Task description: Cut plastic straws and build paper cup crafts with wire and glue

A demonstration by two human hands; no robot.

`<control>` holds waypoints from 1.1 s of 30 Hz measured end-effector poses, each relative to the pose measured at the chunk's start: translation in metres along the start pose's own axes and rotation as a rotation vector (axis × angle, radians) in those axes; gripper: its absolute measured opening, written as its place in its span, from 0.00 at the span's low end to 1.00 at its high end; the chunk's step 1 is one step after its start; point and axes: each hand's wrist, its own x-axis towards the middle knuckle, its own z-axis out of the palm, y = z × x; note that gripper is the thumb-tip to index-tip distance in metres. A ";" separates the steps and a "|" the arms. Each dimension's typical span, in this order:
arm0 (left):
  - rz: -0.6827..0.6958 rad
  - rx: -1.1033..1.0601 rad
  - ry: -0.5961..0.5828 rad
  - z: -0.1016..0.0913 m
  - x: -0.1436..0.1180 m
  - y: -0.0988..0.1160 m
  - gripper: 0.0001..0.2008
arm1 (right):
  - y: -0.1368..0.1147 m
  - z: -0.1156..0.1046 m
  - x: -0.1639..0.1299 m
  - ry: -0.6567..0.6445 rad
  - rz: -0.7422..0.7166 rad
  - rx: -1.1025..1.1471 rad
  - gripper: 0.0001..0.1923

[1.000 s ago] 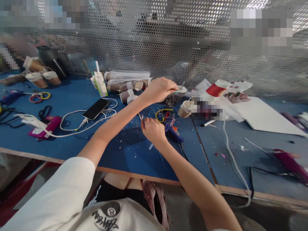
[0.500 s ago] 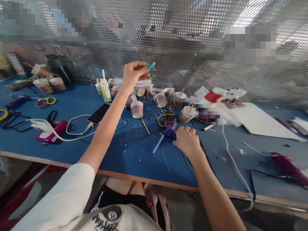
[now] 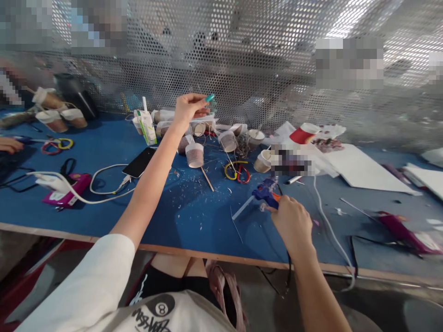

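My left hand [image 3: 188, 109] is raised above the far side of the table, thumb and fingertips pinched together. A thin pale strand [image 3: 229, 159] runs down from near these fingers toward the table; the part at the fingertips is too fine to make out. My right hand [image 3: 292, 220] is wrapped around the handle of a blue glue gun [image 3: 265, 192] with an orange trigger. A clear glue stick [image 3: 242, 208] sticks out of its back end, pointing left. Beyond the glue gun lie scissors [image 3: 238, 171] with yellow and red handles.
Behind stand paper cups [image 3: 194, 155], a drink carton [image 3: 148, 127] and a red cup [image 3: 304, 133]. A phone [image 3: 139, 162] and a purple power strip [image 3: 74, 189] lie left, a purple glue gun [image 3: 403, 230] right. Another person's hand [image 3: 10, 145] shows at far left. A perforated metal panel [image 3: 242, 60] closes the back.
My right hand has drawn the blue glue gun toward me and to the right, away from the scissors. My left hand stays raised, slightly lower. Another person's hand has appeared at far left.
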 end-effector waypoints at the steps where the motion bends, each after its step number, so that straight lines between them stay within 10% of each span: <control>1: -0.006 0.008 -0.014 0.001 0.000 -0.002 0.10 | 0.004 0.002 0.002 0.009 0.048 0.012 0.12; 8: -0.084 -0.035 -0.156 0.017 -0.005 -0.005 0.11 | 0.020 0.006 0.013 0.047 0.192 0.068 0.13; 13: -0.214 -0.078 -0.308 0.039 -0.016 -0.001 0.09 | -0.013 -0.015 0.017 0.322 0.008 0.404 0.19; 19: -0.219 0.005 -0.500 0.080 -0.039 -0.008 0.09 | -0.069 -0.003 0.053 -0.188 -0.274 1.369 0.25; 23: -0.187 0.442 -0.474 0.096 -0.043 -0.024 0.30 | -0.075 0.012 0.059 -0.093 -0.074 1.579 0.27; 33: -0.246 0.787 -0.450 0.140 -0.039 -0.057 0.22 | -0.031 -0.007 0.040 0.370 0.270 0.592 0.15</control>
